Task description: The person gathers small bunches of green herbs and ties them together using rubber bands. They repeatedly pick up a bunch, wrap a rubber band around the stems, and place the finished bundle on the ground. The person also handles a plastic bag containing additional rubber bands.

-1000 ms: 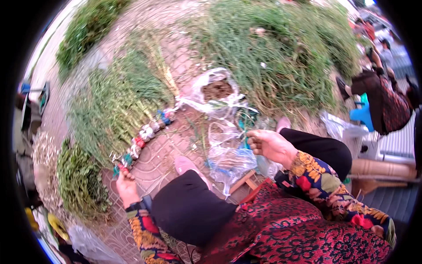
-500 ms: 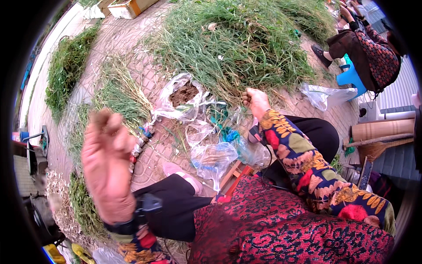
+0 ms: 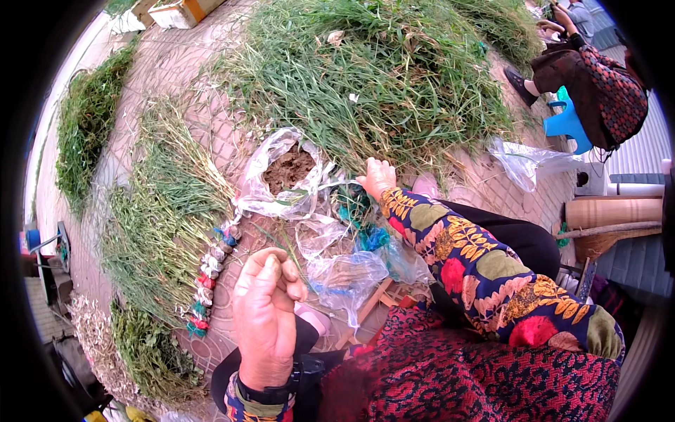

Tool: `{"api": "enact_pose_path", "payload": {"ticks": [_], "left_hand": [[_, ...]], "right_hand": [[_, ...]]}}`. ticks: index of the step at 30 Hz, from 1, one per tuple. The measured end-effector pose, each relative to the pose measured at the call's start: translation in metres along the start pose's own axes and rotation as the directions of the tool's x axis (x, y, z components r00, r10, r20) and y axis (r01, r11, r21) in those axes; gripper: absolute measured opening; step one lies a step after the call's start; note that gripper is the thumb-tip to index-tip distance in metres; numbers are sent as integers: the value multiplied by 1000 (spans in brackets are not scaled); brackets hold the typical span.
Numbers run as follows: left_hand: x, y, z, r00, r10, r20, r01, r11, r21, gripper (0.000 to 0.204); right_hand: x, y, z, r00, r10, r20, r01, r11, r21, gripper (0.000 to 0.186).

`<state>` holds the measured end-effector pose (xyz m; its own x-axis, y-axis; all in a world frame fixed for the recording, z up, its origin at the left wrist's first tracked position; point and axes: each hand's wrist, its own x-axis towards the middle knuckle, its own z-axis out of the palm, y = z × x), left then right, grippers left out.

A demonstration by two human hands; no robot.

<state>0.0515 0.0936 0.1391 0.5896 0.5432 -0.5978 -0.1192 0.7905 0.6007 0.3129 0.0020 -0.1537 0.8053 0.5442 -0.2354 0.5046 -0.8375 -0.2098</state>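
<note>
The fingers of both hands are partly curled, and whether they grip anything I cannot tell. From left to right, long green bundles [image 3: 158,235] with colourfully wrapped ends lie on the paving [image 3: 169,63]; the left hand [image 3: 266,316] is raised near those ends; an open plastic bag [image 3: 254,190] holds brown soil [image 3: 288,171]; the right hand [image 3: 377,177] reaches to the near edge of the grass heap [image 3: 380,77], just right of the bag.

My left hand [image 3: 266,320] stands upright close in front of me, fingers [image 3: 291,273] loosely curled, thumb [image 3: 263,283] bent towards them. My right forearm [image 3: 478,271] stretches forward and leftward; the right hand [image 3: 378,177] is farther out, fingers bent, their tips hard to make out.
</note>
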Motion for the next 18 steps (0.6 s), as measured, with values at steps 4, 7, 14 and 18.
{"api": "enact_pose_path", "payload": {"ticks": [4, 7, 14, 18], "left_hand": [[7, -4, 1, 999, -29, 19, 29, 1000, 2, 14], [12, -5, 4, 1000, -19, 16, 19, 1000, 20, 14], [47, -27, -6, 998, -35, 42, 30, 992, 122, 13], [89, -55, -18, 993, -111, 24, 102, 962, 252, 15]], "right_hand": [[4, -5, -2, 1000, -2, 22, 4, 995, -98, 35], [11, -2, -19, 997, -25, -69, 25, 1000, -9, 28], [22, 2, -101, 853, -106, 512, -410, 472, 781, 19], [28, 8, -110, 810, -199, 552, -516, 204, 832, 21]]}}
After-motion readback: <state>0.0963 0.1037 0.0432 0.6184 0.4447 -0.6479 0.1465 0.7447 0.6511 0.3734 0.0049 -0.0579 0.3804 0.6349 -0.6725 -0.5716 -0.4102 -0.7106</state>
